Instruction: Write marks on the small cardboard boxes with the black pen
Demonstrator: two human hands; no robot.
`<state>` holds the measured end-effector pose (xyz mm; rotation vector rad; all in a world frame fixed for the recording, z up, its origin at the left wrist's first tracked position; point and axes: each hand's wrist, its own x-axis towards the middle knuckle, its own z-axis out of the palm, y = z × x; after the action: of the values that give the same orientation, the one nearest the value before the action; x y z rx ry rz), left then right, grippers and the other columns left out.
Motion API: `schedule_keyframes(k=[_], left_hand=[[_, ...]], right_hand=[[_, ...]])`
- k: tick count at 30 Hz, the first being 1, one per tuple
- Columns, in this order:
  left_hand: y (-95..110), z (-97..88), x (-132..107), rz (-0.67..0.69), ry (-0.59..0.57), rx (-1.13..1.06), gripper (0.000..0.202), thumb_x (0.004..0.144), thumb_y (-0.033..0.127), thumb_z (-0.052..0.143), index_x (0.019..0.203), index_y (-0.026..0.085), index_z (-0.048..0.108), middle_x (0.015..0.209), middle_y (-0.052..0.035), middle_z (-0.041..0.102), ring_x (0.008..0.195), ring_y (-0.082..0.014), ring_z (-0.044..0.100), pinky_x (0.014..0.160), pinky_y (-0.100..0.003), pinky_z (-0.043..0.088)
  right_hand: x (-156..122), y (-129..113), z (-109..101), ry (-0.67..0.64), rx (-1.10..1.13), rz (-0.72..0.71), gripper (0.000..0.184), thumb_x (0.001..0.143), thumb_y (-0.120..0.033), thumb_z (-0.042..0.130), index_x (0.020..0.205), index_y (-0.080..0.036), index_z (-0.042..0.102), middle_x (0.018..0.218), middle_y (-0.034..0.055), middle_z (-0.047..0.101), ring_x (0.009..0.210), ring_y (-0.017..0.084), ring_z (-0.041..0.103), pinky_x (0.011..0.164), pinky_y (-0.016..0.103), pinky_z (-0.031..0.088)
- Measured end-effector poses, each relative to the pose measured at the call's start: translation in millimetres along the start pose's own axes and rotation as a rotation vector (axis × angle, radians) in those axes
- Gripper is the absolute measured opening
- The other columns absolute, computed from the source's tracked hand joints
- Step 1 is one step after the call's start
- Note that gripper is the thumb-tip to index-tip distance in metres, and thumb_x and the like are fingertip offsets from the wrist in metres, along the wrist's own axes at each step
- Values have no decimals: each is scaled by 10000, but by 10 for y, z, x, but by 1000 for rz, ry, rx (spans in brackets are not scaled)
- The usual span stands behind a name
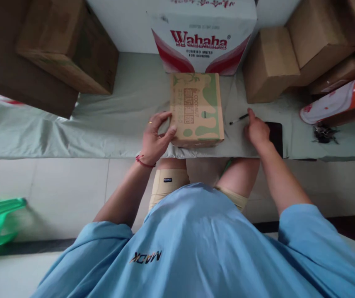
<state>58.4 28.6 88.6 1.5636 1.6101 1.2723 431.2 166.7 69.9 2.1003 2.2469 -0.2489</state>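
A small cardboard box with green and brown coconut print lies on the cloth-covered table. Its left edge meets my left hand, which grips that side with the thumb at the near corner and the fingers bent against the edge. To the right of the box, my right hand is low over the table with curled fingers, closed at the end of a black and clear pen. The pen points left toward the box. A dark phone lies partly under my right wrist.
Behind the small box stands a white and red Wahaba-like printed carton. Brown boxes are stacked at the right, beside an orange and white cylinder and keys. More cartons stand left. A green plastic stool is at lower left.
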Motion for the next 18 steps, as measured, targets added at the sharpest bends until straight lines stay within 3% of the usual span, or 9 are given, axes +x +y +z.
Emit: schedule_keyframes(k=[2,5,9,12,14,17,18], left_hand=[[-70,-17,-135,-6,-109,-61,779,920,732,776,1565,332,603,1683,-156,505,1561,-387,530,1046,-460,676],[-123,-5,-205,5,-216,-23,889,858,738,839,1615,359,568,1744,-162,431,1654,-434,389,1005,-474,695],[-132,51,-120,104,-213,56,924,896,711,820,1668,322,494,1697,-170,509,1599,-399,481,1243,-590,539],[-183,83,-93,131,-194,45,964,902,717,813,1687,301,438,1722,-181,487,1606,-400,483,1319,-603,441],[-269,96,-135,39,-187,-77,1017,898,759,791,1715,332,363,1754,-199,438,1551,-402,559,1241,-583,530],[-449,131,-259,-169,-180,-280,1146,845,827,793,1737,342,263,1705,-246,491,1417,-400,686,1108,-570,627],[-505,150,-304,-221,-172,-321,1167,821,849,795,1724,313,286,1663,-259,539,1403,-405,696,1094,-574,634]], right_hand=[[155,-4,-48,-113,-138,-33,675,1027,-162,471,1702,-175,459,1267,239,772,1108,356,755,896,453,547],[252,-59,-139,-147,-210,-92,495,1055,-160,452,1515,-98,624,1279,278,763,1185,354,734,950,460,527],[154,-67,-271,-161,-220,-97,401,1030,-260,590,1376,-75,669,1243,280,768,1190,360,732,993,471,532],[-100,94,-383,-63,-221,-13,424,1037,-310,557,1389,-85,628,1224,276,761,1183,375,736,990,478,535],[-370,254,-413,122,-114,47,361,1017,-291,510,1315,-136,641,1156,232,762,1110,358,743,950,464,535],[-941,360,-282,674,353,76,47,909,-312,548,917,-291,589,787,72,627,736,285,650,742,437,510],[-1166,316,-188,856,543,63,79,892,-330,547,823,-317,512,691,26,515,617,254,558,653,425,473]])
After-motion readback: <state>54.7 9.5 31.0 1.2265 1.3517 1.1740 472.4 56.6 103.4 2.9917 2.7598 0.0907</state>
